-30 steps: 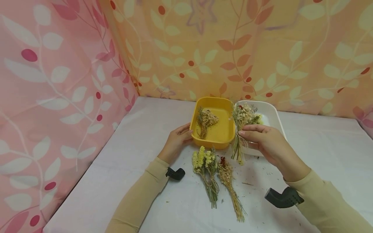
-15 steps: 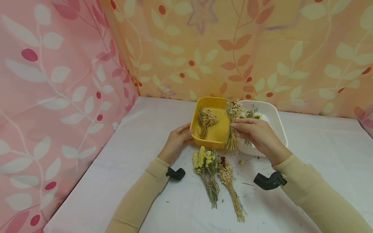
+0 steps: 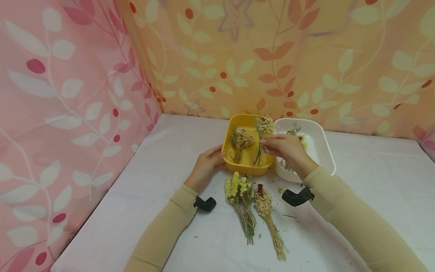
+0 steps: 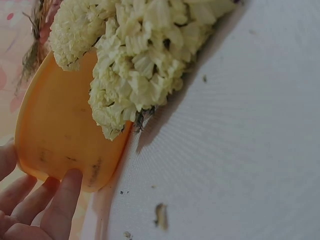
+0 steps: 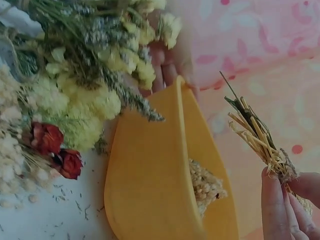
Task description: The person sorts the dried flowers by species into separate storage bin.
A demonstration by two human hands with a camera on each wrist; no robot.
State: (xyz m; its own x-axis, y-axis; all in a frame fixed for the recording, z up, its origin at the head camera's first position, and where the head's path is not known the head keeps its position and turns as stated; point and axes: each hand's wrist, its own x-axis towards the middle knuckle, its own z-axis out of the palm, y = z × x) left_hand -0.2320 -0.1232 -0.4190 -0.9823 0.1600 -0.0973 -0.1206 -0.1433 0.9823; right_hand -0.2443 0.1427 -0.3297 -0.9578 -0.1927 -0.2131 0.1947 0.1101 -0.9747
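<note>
My right hand point(image 3: 287, 149) pinches a small dried flower bouquet point(image 3: 260, 130) by its tied stems. It hangs over the right part of the yellow container point(image 3: 249, 169); in the right wrist view the stem ends point(image 5: 252, 132) rise above the fingers. Inside that container, on its left, lies another dried bouquet point(image 3: 242, 139). My left hand point(image 3: 207, 164) rests against the container's front left corner. Its fingertips point(image 4: 67, 187) touch the outer wall, fingers fairly straight. The right hand and wrist partly cover the white container point(image 3: 321, 151), where more dried flowers point(image 3: 299, 134) lie.
On the white tablecloth point(image 3: 153, 196) before the containers lie yellow flower bunches point(image 3: 236, 189) and a beige bunch point(image 3: 266, 207) with a red bloom. Plant crumbs are scattered around them. A patterned orange curtain point(image 3: 210, 56) stands behind, a pink one point(image 3: 78, 121) to the left.
My right hand has carried the bouquet leftward, from in front of the white container to over the yellow one. The left hand stays at the yellow container.
</note>
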